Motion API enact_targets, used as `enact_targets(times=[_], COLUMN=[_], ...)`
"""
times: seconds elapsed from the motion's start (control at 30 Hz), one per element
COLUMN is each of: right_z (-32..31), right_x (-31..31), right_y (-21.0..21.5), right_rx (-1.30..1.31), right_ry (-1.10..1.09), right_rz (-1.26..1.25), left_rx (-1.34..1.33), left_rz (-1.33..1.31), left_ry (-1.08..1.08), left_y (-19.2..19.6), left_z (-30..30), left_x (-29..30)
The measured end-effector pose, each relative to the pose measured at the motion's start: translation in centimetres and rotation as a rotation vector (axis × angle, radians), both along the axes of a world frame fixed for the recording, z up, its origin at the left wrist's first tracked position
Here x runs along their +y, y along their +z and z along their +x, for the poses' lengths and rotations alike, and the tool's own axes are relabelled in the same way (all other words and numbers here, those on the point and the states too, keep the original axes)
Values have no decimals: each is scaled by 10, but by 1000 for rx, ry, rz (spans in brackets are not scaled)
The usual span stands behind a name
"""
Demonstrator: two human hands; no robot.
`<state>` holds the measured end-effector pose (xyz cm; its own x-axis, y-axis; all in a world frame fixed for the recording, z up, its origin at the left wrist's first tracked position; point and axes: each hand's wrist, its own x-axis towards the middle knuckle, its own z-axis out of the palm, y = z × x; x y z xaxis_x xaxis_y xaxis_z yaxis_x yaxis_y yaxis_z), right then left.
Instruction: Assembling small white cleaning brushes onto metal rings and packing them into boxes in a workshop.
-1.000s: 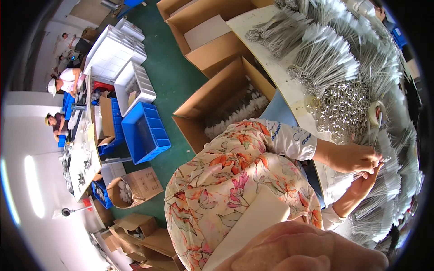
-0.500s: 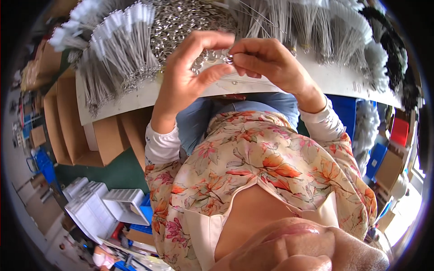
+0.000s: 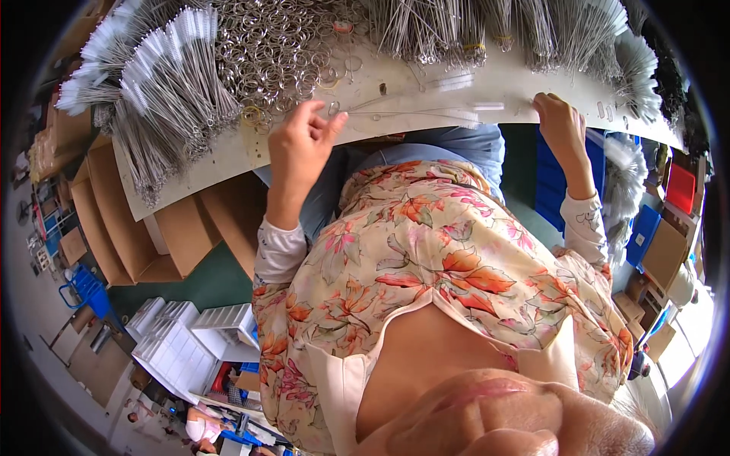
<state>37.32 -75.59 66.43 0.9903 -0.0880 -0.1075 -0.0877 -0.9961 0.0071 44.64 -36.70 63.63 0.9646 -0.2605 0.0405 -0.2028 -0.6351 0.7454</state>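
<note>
My left hand (image 3: 299,156) is over the table's near edge. A small metal ring (image 3: 334,109) sits between its thumb and index finger. Just right of it, a thin wire cleaning brush (image 3: 426,115) lies on the table, its clear bristles pointing right. More loose brushes (image 3: 455,81) lie behind that one. My right hand (image 3: 563,129) is well to the right at the table edge with its fingers bent together; whatever is at its fingertips is hidden. Small wire clips (image 3: 604,111) lie just to the right of it.
A big heap of metal rings (image 3: 266,42) covers the back left of the white table (image 3: 517,83). Bundles of white-bristled brushes (image 3: 171,76) flank it on the left, with more bundles (image 3: 433,30) along the back right. Cardboard boxes (image 3: 182,235) stand below on the left.
My hands have come apart from where they met over the table. The right has gone far right; the left has come slightly nearer. The brush on the table now shows.
</note>
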Motion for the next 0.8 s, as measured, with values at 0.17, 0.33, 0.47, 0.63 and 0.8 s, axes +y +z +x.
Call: enact_targets(times=[0.17, 0.33, 0.47, 0.63, 0.8], right_z=[18, 54, 80, 93, 95], right_x=[77, 171, 178, 167, 160], right_y=[-3, 5, 1, 19, 37], right_rx=[-216, -284, -220, -143, 79], right_ry=[103, 467, 566, 590, 460], right_rz=[971, 930, 889, 1060, 1168], left_rx=[-165, 148, -58, -118, -168], left_rz=[108, -699, -549, -656, -581], left_ry=[-12, 93, 85, -204, -294], left_y=[-15, 11, 40, 58, 66], left_z=[2, 4, 19, 32, 46], left_x=[-6, -11, -5, -2, -2])
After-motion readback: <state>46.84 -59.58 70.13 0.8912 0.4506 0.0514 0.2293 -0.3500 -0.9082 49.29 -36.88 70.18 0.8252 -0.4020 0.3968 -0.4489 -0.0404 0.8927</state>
